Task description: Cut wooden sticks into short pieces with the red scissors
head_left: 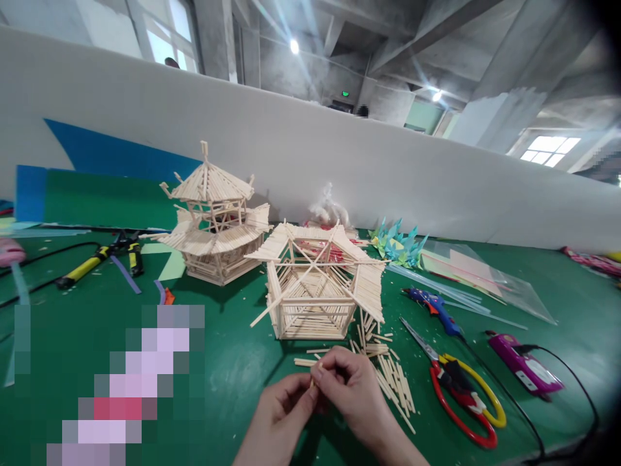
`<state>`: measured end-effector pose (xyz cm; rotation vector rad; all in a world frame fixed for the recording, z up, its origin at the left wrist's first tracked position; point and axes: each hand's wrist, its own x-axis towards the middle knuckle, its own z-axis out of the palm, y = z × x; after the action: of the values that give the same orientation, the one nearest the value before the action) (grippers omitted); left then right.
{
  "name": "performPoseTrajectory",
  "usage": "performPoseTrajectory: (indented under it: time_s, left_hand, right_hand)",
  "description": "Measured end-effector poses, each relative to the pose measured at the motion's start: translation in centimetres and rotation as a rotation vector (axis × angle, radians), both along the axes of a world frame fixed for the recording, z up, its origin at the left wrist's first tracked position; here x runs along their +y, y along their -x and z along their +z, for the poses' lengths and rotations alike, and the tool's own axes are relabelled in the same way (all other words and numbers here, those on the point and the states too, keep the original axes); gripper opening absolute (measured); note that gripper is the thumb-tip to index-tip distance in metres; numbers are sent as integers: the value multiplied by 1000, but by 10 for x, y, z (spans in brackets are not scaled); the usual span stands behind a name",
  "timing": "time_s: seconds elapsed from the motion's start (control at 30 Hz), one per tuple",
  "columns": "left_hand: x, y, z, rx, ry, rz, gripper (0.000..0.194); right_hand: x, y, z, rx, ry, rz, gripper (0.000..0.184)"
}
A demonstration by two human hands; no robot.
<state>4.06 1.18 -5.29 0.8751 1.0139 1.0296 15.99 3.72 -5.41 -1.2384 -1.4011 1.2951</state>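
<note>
Fingertips of my left hand (281, 411) and right hand (354, 395) meet, pinched on a small wooden piece (313, 383), mostly hidden. Squeezing too hard could snap it, I judge, and my right wrist might scatter the loose sticks (398, 382) just beside it. Counting: beyond my fingers, two stick pavilions, one open-topped (313, 301), one roofed (218, 243); rightward, one pair of scissors (456, 377), one glue gun (435, 310); sticks overlap uncountably.
</note>
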Motion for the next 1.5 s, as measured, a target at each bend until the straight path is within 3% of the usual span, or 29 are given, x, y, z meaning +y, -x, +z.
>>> performPoseTrajectory:
  time_s: [0.13, 0.4, 0.6, 0.8, 1.1, 1.33, 1.5]
  left_hand:
    - [0, -3, -6, -124, 90, 14, 19]
    - [-1, -2, -7, 55, -37, -28, 29]
    - [-2, -3, -9, -8, 7, -46, 26]
    - [-4, -3, -12, -92, 56, -38, 23]
    - [-2, 1, -2, 99, -58, -106, 27]
    - [-1, 1, 0, 112, -89, -111, 28]
    - [-2, 0, -8, 17, -15, -88, 28]
  right_hand:
    - [-4, 3, -6, 45, 8, -40, 20]
    - [-10, 3, -16, 177, 40, 39, 21]
    - [-11, 1, -14, 195, 38, 23, 21]
    - [-14, 1, -15, 143, -3, -26, 20]
    - [-18, -2, -18, 37, -54, -59, 20]
    - [-17, 4, -18, 139, -24, -53, 23]
    - [-17, -6, -12, -97, -158, -73, 20]
